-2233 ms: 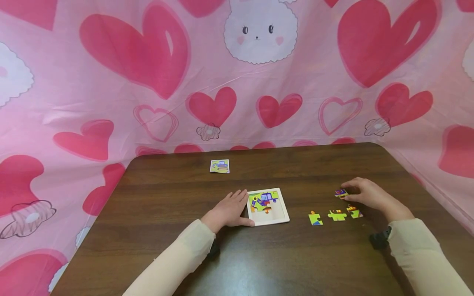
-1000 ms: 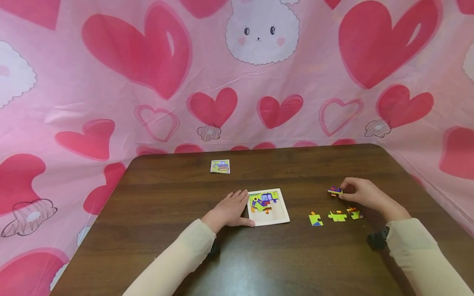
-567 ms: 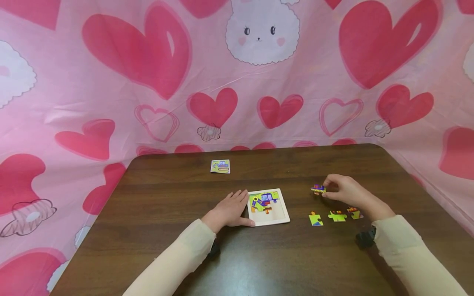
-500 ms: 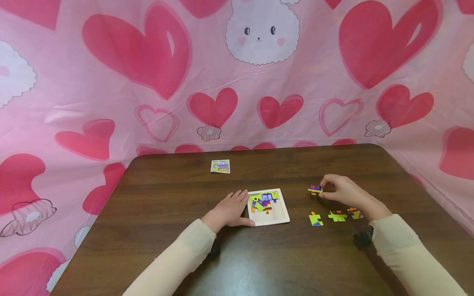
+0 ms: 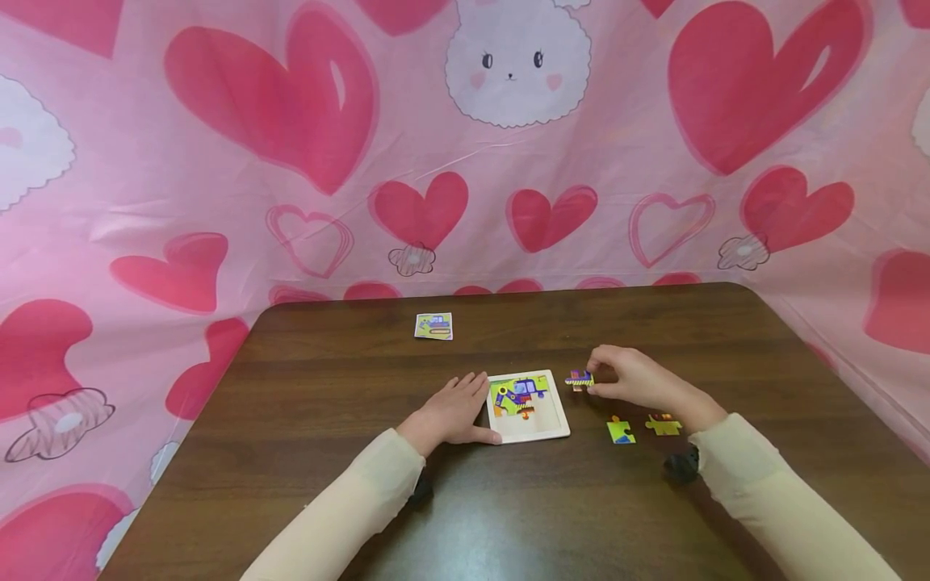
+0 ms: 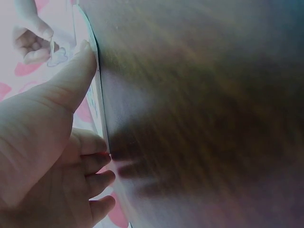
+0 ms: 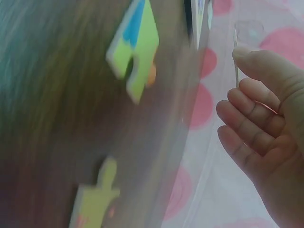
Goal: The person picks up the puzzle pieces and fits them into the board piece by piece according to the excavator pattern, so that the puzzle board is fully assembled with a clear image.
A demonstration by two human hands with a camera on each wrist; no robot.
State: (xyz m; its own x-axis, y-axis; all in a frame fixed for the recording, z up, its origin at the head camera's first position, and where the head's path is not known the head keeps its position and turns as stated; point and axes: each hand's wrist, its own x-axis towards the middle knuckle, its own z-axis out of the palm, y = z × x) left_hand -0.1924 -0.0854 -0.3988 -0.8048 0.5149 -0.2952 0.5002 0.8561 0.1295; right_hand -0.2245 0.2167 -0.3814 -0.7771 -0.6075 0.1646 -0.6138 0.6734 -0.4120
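Note:
A white puzzle tray [image 5: 565, 432] lies mid-table, its upper part filled with joined pieces of an excavator picture [image 5: 520, 394]. My left hand [image 5: 449, 410] rests at the tray's left edge, fingers straight and thumb near the lower corner. Just right of the tray, my right hand [image 5: 639, 379] pinches a purple, red and yellow-striped puzzle piece [image 5: 579, 380] between thumb and fingers, raised above the table. In the right wrist view that puzzle piece [image 7: 236, 59] shows edge-on. A green puzzle piece with a blue corner [image 5: 621, 431] and a green-and-orange puzzle piece [image 5: 663, 424] lie below the right hand.
A small picture card [image 5: 433, 326] showing an excavator lies near the back of the brown table [image 5: 349, 355]. A pink curtain with hearts [image 5: 421, 210] hangs behind the table. My right forearm [image 5: 770, 484] crosses the table's right side.
My right hand has carried the striped puzzle piece left, from the far right to beside the tray. Its wrist now covers the rightmost loose piece. My left hand stays at the tray.

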